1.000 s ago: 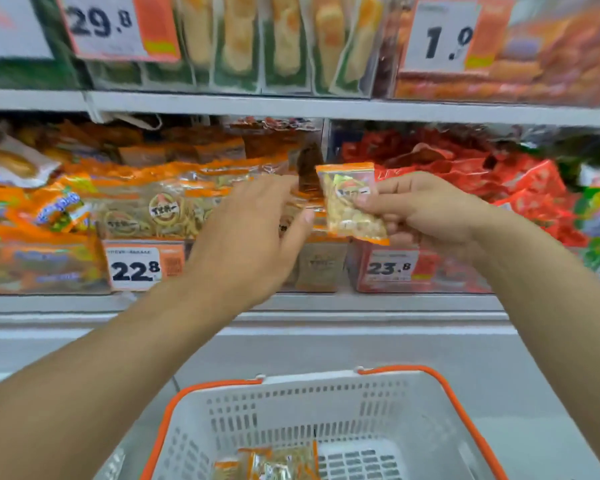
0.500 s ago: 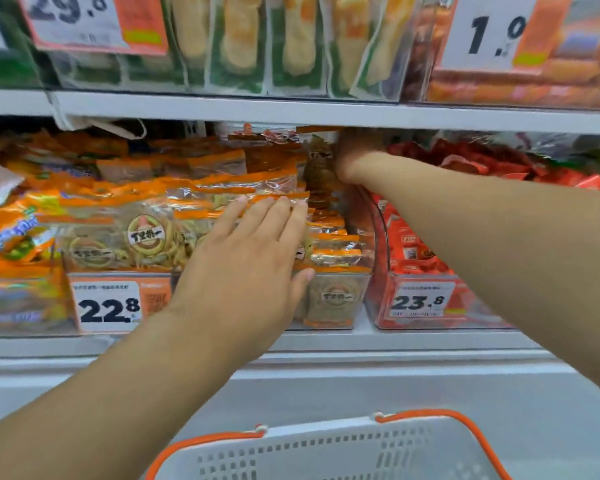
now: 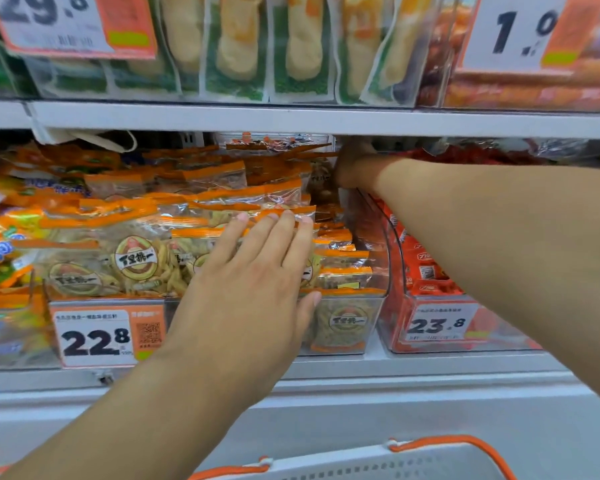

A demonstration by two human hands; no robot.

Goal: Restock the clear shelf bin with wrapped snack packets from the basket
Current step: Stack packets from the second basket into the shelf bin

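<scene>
Head view: left hand (image 3: pixel 257 271) is lying flat, fingers straight, pressing the orange-topped snack packets (image 3: pixel 222 206) stacked in the clear bin (image 3: pixel 378 299). Right hand (image 3: pixel 352 168) is reaching into the bin's far end under the shelf (image 3: pixel 291 119); fingers hidden, can't tell its grip. Basket (image 3: pixel 430 459) rim is showing at near edge.

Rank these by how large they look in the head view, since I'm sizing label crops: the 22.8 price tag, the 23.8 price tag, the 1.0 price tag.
1. 1.0 price tag, largest, though cut off at the top.
2. 22.8 price tag and 23.8 price tag look much alike; the left hand hides part of the first, so I won't rank them.
</scene>
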